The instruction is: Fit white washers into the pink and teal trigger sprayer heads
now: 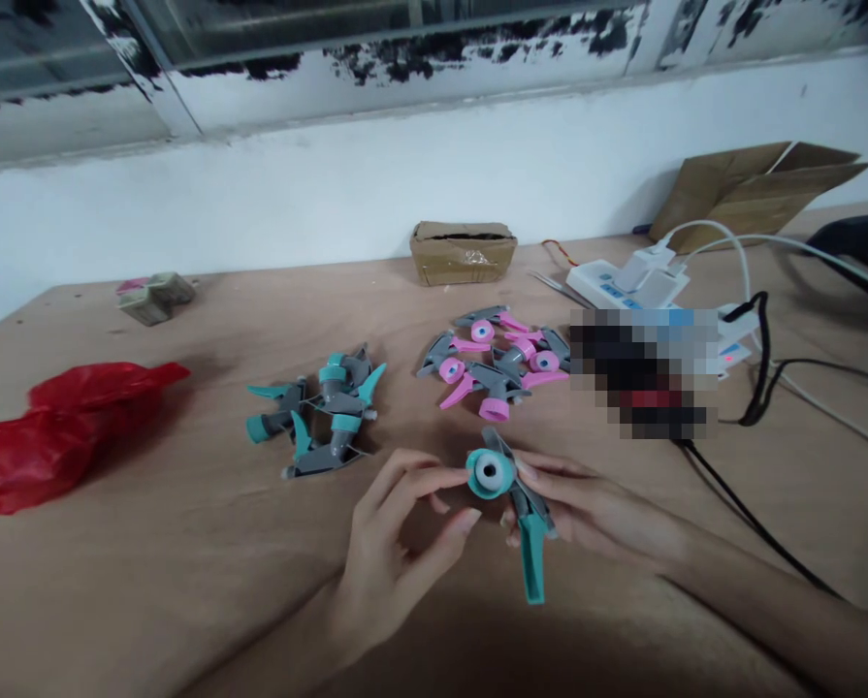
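A teal and grey trigger spray head (531,553) is held above the table by my right hand (575,499), whose fingers grip its grey body. Its round teal collar, with a pale inner ring, faces me, and the teal trigger points down. My left hand (404,543) is beside it with fingers apart, the index fingertip touching the collar's left edge and the thumb clear of it. Left of centre lies a group of teal and grey spray heads (338,427). Just beyond my hands are several pink and grey spray heads (502,368).
A red plastic bag (77,427) lies at the left, with small greenish blocks (153,299) behind it. A small cardboard box (464,254) stands near the wall. To the right are a white power strip (600,283), cables, a blurred dark object (637,378) and a larger carton (746,194).
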`<act>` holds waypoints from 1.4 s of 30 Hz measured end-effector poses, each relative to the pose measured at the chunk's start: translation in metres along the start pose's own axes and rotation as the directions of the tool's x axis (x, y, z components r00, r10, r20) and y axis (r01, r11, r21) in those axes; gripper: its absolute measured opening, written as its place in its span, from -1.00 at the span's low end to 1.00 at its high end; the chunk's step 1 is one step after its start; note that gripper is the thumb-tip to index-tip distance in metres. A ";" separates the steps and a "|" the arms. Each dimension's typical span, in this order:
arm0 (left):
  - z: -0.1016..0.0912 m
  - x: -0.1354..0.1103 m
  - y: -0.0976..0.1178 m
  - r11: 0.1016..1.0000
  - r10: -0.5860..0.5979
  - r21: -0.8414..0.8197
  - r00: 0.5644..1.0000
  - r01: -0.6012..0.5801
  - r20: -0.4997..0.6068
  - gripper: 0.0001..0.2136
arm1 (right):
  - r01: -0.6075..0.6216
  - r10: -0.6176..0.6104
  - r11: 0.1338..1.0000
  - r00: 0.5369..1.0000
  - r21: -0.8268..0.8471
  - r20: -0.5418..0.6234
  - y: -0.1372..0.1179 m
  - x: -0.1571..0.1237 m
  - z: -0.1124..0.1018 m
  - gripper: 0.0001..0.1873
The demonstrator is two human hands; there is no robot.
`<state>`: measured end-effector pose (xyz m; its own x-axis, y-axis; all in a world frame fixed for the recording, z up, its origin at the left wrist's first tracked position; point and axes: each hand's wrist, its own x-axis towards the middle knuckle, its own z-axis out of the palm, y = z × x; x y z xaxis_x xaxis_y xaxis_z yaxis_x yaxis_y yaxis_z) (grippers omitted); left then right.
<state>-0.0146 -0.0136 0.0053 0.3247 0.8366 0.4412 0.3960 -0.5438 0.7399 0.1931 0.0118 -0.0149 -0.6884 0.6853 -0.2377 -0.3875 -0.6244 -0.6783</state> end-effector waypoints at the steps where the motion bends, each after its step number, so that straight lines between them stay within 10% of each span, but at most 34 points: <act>1: 0.000 0.000 0.000 1.000 -0.002 0.006 1.000 0.002 -0.009 -0.77 | 0.005 -0.005 1.000 1.000 0.000 0.002 0.000 0.000 -0.001 -0.72; 42: 0.009 0.001 0.003 0.999 -0.037 0.025 0.999 0.038 -0.020 -0.76 | 0.148 -0.265 0.761 0.960 -0.631 -0.093 0.006 -0.009 0.009 -0.55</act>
<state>-0.0051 -0.0145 0.0035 0.2924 0.8574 0.4236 0.4290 -0.5135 0.7432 0.1910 -0.0014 -0.0110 -0.5010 0.8580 -0.1136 -0.0098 -0.1369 -0.9905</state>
